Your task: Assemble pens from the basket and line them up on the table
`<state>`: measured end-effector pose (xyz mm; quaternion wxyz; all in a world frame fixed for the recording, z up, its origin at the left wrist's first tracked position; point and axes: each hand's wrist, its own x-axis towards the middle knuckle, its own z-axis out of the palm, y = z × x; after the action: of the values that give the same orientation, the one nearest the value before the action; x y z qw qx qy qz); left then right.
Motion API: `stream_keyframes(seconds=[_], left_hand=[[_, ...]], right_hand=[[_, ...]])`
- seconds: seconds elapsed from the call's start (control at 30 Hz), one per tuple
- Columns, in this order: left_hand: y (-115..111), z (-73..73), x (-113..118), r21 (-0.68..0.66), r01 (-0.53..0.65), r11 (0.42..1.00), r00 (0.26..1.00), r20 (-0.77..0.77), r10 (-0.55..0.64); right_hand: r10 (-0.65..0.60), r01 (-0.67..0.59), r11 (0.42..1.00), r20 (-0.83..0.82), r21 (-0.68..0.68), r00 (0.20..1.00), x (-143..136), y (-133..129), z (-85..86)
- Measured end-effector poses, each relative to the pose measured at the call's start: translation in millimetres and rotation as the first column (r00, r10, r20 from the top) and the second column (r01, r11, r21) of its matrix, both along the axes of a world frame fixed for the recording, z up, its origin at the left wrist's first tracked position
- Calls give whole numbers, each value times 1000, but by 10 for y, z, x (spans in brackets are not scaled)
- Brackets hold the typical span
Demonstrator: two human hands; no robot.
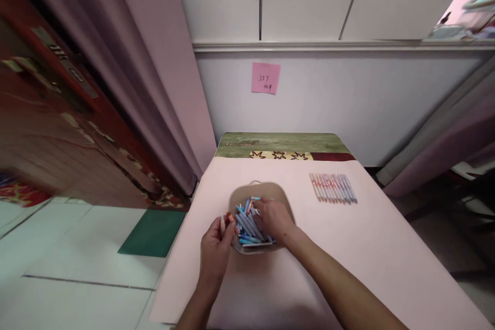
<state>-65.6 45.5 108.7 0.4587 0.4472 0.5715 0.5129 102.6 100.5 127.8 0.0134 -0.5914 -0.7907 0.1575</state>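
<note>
A beige basket on the pink-covered table holds many pens, mostly blue and pale purple, with an orange one among them. My left hand is closed around a few orange and pale pens at the basket's left edge. Inside the basket, my right hand reaches over the pens from the right. Its fingertips are at the pens, and whether they grip one is hard to make out. To the right of the basket lies a neat row of pens, side by side.
The table has a green patterned strip at its far edge, against the wall. A pink note is stuck on the wall. A green mat lies on the tiled floor at left, near a red-brown door.
</note>
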Motion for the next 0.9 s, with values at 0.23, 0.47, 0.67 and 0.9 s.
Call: stream_keyframes(seconds=[0.23, 0.47, 0.67, 0.9], left_hand=[[-10, -38, 8, 3, -17, 1000, 999, -50, 17], [-31, -65, -11, -34, -20, 999, 998, -68, 18], [-28, -43, 2, -15, 13, 1000, 998, -55, -14], [-22, 1, -35, -13, -4, 1000, 1000, -25, 3]], right_hand=[[345, -334, 919, -16, 210, 939, -194, 0, -319], [53, -62, 990, 76, 124, 996, 213, 133, -176], [19, -35, 991, 121, 128, 993, 361, 121, -143], [48, -57, 992, 80, 116, 996, 447, 102, -9]])
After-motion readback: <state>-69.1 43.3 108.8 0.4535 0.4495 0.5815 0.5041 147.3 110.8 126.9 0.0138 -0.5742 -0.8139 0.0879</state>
